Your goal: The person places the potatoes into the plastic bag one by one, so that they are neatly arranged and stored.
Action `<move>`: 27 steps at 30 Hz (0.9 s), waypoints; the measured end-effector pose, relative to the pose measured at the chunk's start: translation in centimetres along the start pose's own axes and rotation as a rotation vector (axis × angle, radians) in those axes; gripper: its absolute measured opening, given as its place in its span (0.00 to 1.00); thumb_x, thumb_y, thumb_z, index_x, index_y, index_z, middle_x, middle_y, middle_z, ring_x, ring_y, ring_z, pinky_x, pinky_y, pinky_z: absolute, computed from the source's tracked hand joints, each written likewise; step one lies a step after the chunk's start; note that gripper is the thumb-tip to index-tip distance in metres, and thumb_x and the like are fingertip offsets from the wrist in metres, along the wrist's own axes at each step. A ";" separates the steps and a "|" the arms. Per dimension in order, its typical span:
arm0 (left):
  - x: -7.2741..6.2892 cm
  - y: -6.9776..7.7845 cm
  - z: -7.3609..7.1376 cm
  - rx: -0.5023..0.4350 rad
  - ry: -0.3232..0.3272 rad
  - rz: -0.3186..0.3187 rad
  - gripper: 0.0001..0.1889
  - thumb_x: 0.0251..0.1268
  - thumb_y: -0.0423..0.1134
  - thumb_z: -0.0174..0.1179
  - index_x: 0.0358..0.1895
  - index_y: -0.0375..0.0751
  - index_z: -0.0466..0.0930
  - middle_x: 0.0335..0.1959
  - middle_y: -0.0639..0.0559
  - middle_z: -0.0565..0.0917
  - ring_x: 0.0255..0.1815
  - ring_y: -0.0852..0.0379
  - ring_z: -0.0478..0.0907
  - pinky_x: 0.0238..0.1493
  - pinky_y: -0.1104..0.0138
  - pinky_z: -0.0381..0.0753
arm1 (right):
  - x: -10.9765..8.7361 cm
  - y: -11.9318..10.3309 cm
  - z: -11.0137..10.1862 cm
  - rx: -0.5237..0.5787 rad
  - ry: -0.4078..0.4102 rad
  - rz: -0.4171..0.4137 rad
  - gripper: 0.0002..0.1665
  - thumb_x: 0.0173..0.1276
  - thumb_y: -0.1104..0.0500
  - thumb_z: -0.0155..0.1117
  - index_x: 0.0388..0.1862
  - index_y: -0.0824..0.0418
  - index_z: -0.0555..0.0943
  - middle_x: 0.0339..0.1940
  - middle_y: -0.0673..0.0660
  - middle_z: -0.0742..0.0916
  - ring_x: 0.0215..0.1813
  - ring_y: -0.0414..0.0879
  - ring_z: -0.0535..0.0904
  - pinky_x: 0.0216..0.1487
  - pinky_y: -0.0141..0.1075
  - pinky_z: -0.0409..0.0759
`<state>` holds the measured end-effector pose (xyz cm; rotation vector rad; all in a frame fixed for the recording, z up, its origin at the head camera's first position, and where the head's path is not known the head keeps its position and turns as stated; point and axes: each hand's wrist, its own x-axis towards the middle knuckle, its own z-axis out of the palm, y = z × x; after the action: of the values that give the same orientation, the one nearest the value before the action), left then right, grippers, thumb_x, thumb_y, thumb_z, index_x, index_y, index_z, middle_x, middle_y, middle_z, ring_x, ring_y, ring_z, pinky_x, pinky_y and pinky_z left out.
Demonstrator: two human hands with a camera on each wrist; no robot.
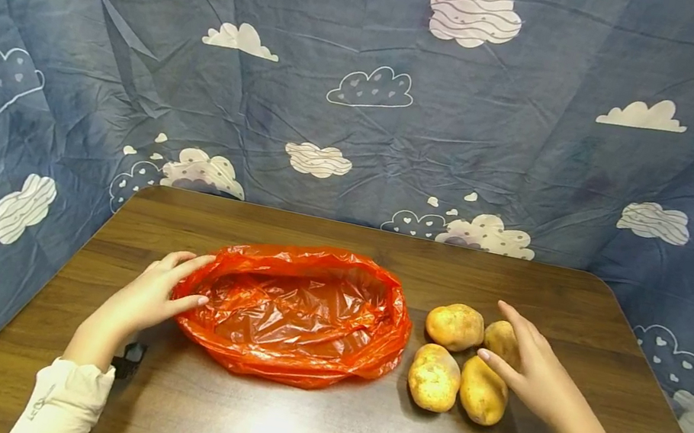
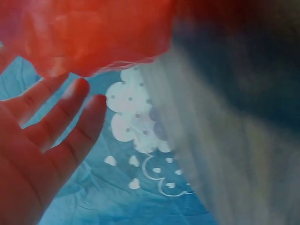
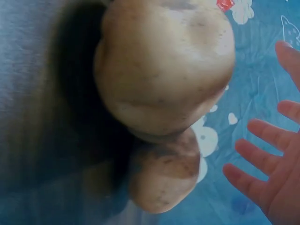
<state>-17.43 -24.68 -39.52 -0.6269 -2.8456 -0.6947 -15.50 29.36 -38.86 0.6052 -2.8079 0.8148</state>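
Note:
A red plastic bag (image 1: 301, 317) lies on the table with its mouth spread wide and facing up. At its left end is my left hand (image 1: 156, 291), thumb and fingertips right at the rim. In the left wrist view the fingers (image 2: 70, 110) are extended and spread beside the red plastic. Four is avoided here: several potatoes (image 1: 434, 377) sit grouped to the right of the bag. My right hand (image 1: 536, 370) is held at their right side, fingers straight and apart, overlapping the back right potato (image 1: 501, 342). Two potatoes, a near large one (image 3: 164, 65) and one behind (image 3: 164, 178), show in the right wrist view.
The brown wooden table (image 1: 200, 415) has its far edge against a blue cloth (image 1: 298, 99) printed with clouds. Bright glare lies on the table's near middle. Black straps hang beneath both wrists.

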 end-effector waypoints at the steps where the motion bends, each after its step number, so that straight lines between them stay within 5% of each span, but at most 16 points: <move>1: -0.1 -0.2 0.1 -0.022 0.011 0.005 0.32 0.52 0.42 0.64 0.62 0.42 0.65 0.55 0.32 0.66 0.50 0.31 0.66 0.48 0.41 0.64 | -0.2 0.1 0.1 0.011 0.001 0.007 0.45 0.60 0.52 0.62 0.70 0.60 0.51 0.63 0.70 0.64 0.61 0.69 0.57 0.53 0.62 0.55; 17: -0.9 -1.7 1.5 -0.316 0.055 -0.066 0.29 0.57 0.38 0.61 0.63 0.38 0.64 0.56 0.36 0.64 0.48 0.41 0.70 0.42 0.55 0.75 | -4.1 0.9 1.7 0.067 0.075 0.103 0.38 0.61 0.55 0.62 0.66 0.65 0.58 0.60 0.70 0.66 0.59 0.69 0.60 0.49 0.63 0.59; 27: -1.3 -2.4 2.1 -0.388 0.067 -0.078 0.27 0.59 0.36 0.59 0.62 0.38 0.64 0.53 0.38 0.69 0.43 0.46 0.72 0.39 0.67 0.75 | -5.7 0.7 3.5 0.133 0.070 0.158 0.37 0.59 0.56 0.64 0.64 0.65 0.60 0.58 0.65 0.70 0.55 0.62 0.65 0.46 0.59 0.64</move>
<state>-17.39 -26.13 -42.69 -0.5295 -2.7028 -1.2734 -10.78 29.91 -43.54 0.3675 -2.7812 1.0381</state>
